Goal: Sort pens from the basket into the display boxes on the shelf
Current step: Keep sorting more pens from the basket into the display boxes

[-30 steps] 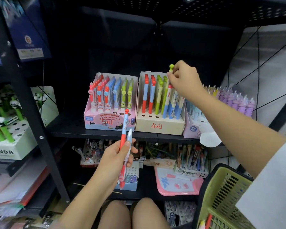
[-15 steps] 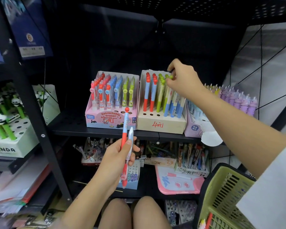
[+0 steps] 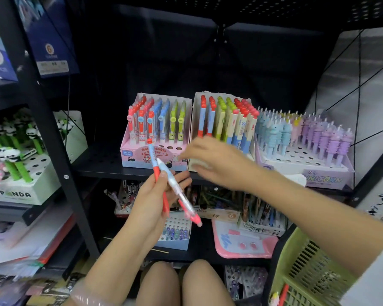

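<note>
Our left hand (image 3: 155, 195) grips two pens (image 3: 170, 184); right hand (image 3: 210, 160) reaches blurred, fingers unreadable, a hasty grab could knock one loose

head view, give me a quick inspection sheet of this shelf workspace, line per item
surface: black shelf carries three display boxes side by side.
job's things: pink box holds red, blue and green pens, front holes free; beige box in the middle; unicorn box at right; green basket lower right with a red pen inside.
clutter: panda box on the left rack; more boxes on the shelf below.
grippers: left hand grips two pens; right hand blurred, reaching toward them, nothing seen in it.
cables: thin black lines cross the right wall; cable or wire, cannot tell.
surroundings: dark back panel, blue packets upper left.
</note>
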Demonstrator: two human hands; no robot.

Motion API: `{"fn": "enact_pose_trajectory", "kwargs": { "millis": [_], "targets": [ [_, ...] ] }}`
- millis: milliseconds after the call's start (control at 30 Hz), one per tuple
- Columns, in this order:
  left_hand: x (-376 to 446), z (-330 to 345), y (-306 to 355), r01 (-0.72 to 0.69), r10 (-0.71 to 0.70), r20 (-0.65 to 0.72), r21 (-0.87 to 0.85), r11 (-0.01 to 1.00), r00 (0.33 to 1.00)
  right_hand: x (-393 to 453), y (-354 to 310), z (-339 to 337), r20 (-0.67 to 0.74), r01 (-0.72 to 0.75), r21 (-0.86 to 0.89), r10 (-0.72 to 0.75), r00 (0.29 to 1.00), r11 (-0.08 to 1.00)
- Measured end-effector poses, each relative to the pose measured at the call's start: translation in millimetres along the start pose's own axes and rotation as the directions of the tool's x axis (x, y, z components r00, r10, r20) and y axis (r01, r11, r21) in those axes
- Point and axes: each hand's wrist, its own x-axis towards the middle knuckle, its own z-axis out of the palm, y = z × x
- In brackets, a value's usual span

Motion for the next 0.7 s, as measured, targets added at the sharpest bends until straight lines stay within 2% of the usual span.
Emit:
{"fn": "enact_pose_trajectory", "kwargs": {
  "millis": [67,167,233,300,367,433,500,567,633,700],
  "targets": [
    [1.6,-0.8,1.1,0.007,-0.010,-0.046,-0.067,0.998,0.999,-10.9,-12.1,15.5,0.081,0.103,0.036,-0.106,0.991,0.994],
    [0.8,-1.4,0.5,0.026,-0.033,-0.065,-0.102,0.994,0.997,-19.9,-21.0,31.4,0.043,0.170,0.080,-0.174,0.984,0.982],
    [-0.6,-1.4,-1.0,0.038,-0.045,-0.078,-0.099,0.994,0.996,-21.7,-23.0,36.8,-0.046,0.158,0.172,-0.152,0.987,0.972],
    [-1.8,-2.5,-2.5,0.029,-0.038,-0.133,-0.070,0.997,0.990,-18.7,-22.7,35.3,-0.130,0.061,0.342,-0.017,0.991,0.938],
    [-0.8,-7.3,-4.5,0.008,0.002,-0.252,0.039,0.999,0.968,-13.3,-19.9,27.8,-0.112,-0.104,0.570,0.203,0.973,0.815],
    [0.6,-15.4,-6.5,0.001,0.059,-0.321,0.181,0.983,0.945,-8.8,-15.2,18.7,0.039,-0.221,0.765,0.299,0.953,0.605],
    [0.1,-19.9,-7.3,-0.008,0.096,-0.283,0.295,0.955,0.954,-6.7,-10.9,14.0,0.165,-0.275,0.833,0.259,0.952,0.481],
    [-2.7,-20.2,-7.0,-0.011,0.073,-0.178,0.327,0.945,0.981,-4.4,-7.6,14.3,0.215,-0.300,0.852,0.234,0.948,0.430],
    [-4.8,-20.2,-6.7,0.004,0.031,-0.098,0.338,0.941,0.995,-0.2,-5.6,17.7,0.214,-0.313,0.888,0.298,0.930,0.338],
    [-3.9,-20.9,-6.5,0.004,0.028,-0.096,0.321,0.947,0.995,5.7,-5.8,24.4,0.186,-0.303,0.923,0.415,0.890,0.236]
  ]
}}
